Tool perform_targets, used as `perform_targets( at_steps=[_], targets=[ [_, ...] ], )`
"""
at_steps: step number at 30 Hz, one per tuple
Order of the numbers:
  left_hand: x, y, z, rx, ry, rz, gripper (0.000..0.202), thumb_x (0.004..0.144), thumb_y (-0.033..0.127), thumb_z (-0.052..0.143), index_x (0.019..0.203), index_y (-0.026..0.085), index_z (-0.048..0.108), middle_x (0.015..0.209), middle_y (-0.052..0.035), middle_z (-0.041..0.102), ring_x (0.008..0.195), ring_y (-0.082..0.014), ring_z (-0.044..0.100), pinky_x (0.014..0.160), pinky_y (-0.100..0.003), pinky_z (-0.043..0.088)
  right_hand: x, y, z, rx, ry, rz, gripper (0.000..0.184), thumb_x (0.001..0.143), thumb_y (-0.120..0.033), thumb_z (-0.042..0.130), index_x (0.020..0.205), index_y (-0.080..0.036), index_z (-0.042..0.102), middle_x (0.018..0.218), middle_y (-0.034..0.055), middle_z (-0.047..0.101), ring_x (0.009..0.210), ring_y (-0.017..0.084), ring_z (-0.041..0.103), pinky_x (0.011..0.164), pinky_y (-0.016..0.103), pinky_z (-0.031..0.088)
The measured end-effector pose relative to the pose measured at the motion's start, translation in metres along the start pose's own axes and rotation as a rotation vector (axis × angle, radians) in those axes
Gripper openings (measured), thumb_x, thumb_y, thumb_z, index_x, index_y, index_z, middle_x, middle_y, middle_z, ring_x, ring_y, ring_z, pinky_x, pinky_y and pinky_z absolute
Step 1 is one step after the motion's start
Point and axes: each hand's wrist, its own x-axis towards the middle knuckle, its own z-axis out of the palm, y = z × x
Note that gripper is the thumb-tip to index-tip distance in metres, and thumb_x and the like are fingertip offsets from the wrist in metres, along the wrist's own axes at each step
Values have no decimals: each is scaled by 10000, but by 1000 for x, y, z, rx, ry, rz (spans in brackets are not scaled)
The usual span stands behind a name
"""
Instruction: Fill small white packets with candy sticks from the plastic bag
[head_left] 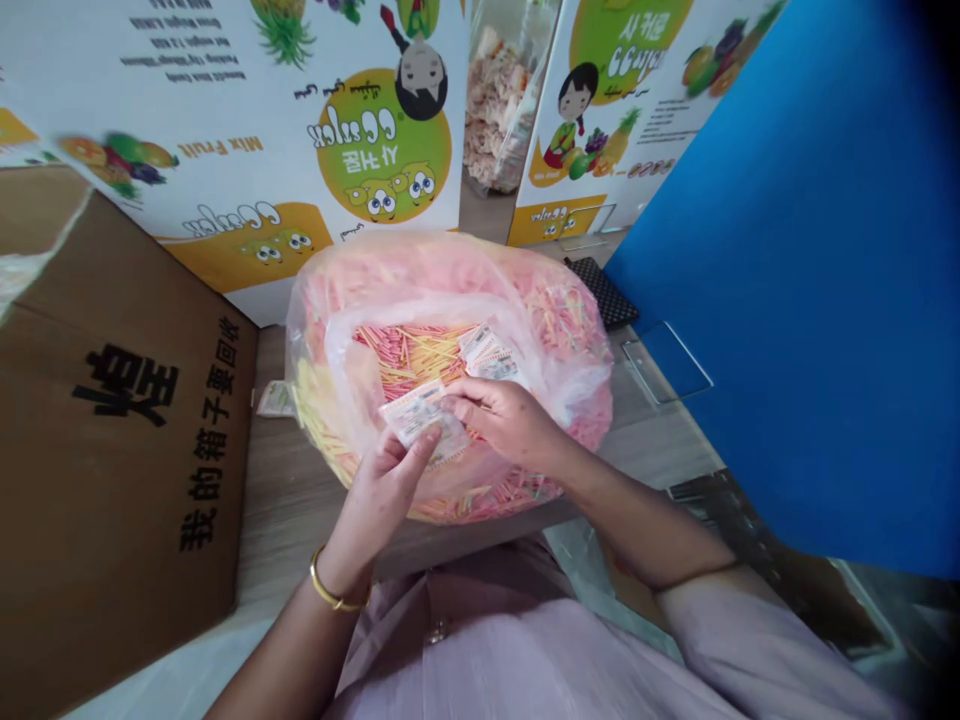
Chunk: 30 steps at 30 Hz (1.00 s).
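Observation:
A strip of small printed sachets lies between my hands, above a large clear plastic bag packed with thin pink and yellow sticks. My right hand pinches the strip's upper end between fingers and thumb. My left hand, with a gold bangle on its wrist, holds the strip's lower edge with thumb and fingertips. More sachets rest on the sticks just beyond my right hand, partly hidden by it.
A brown cardboard box with black Chinese characters stands at the left. White fruit-printed cartons stand behind the bag, with a clear bag of pale food between them. A blue panel fills the right. A black mesh mat lies beyond the bag.

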Motion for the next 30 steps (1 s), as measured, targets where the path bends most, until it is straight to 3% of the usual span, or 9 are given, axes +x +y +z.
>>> perform_targets(
  at_steps=[2, 5, 10, 14, 16, 19, 21, 25, 30],
  targets=[
    [-4, -5, -4, 13, 68, -40, 446, 1016, 474, 531, 1349, 202, 650, 1361, -94, 706, 1290, -279, 641, 1146, -462, 477, 4, 2, 5, -30, -56, -3, 240, 1023, -363, 500, 1026, -204, 680, 913, 2, 714, 830, 148, 647, 774, 261, 475],
    [-20, -13, -18, 48, 169, -92, 437, 995, 509, 553, 1232, 189, 734, 1302, -94, 734, 1295, -297, 626, 1183, -468, 415, 0, 14, 6, -281, -68, -25, 214, 1024, -301, 532, 1094, -180, 693, 1051, 61, 739, 955, 177, 656, 868, 304, 462],
    [-34, -16, -27, -110, 237, -182, 451, 974, 522, 585, 1196, 160, 736, 1250, -119, 749, 1209, -296, 669, 1088, -414, 482, -28, 31, 31, -598, -349, -204, 249, 1020, -295, 576, 1091, -111, 728, 1013, 129, 741, 994, 234, 638, 944, 385, 447],
    [-25, -18, -18, -92, 297, -178, 431, 931, 494, 655, 1212, 166, 674, 1217, -115, 748, 1149, -283, 684, 1023, -402, 505, -34, 30, 40, -591, -406, -311, 264, 1040, -309, 545, 1035, -129, 738, 969, 106, 726, 973, 219, 624, 925, 367, 452],
    [-21, -20, -16, -75, 323, -157, 422, 913, 464, 685, 1219, 174, 652, 1229, -107, 737, 1145, -270, 678, 1013, -391, 501, -28, 29, 28, -612, -335, -257, 231, 1039, -266, 543, 1060, -132, 730, 991, 102, 716, 970, 205, 620, 895, 337, 452],
    [-18, -25, -16, -164, 297, -153, 404, 902, 447, 701, 1203, 178, 671, 1175, -88, 749, 1107, -252, 683, 983, -368, 512, -14, 27, 2, -806, -178, -68, 243, 1039, -203, 510, 973, -126, 731, 956, 108, 693, 943, 208, 617, 855, 322, 436],
    [-20, -29, -17, -240, 291, -160, 389, 892, 439, 717, 1187, 185, 699, 1147, -75, 759, 1086, -241, 686, 957, -346, 523, -6, 25, -6, -904, -175, -5, 248, 1037, -174, 489, 1017, -132, 733, 991, 110, 694, 965, 211, 625, 856, 317, 429],
    [-23, -39, -16, -387, 374, -158, 352, 902, 412, 720, 1198, 223, 723, 1258, -53, 739, 1124, -210, 676, 993, -318, 516, 7, 18, 9, -948, -333, 19, 262, 1033, -185, 475, 1115, -135, 719, 1112, 124, 712, 1033, 223, 657, 838, 306, 442],
    [-26, -50, -15, -539, 414, -167, 363, 911, 402, 717, 1240, 247, 708, 1278, -51, 735, 1131, -204, 684, 1009, -332, 520, 19, 17, 34, -1045, -341, 152, 288, 1000, -199, 466, 1154, -84, 681, 1113, 158, 731, 947, 262, 701, 705, 328, 438]
  ],
)
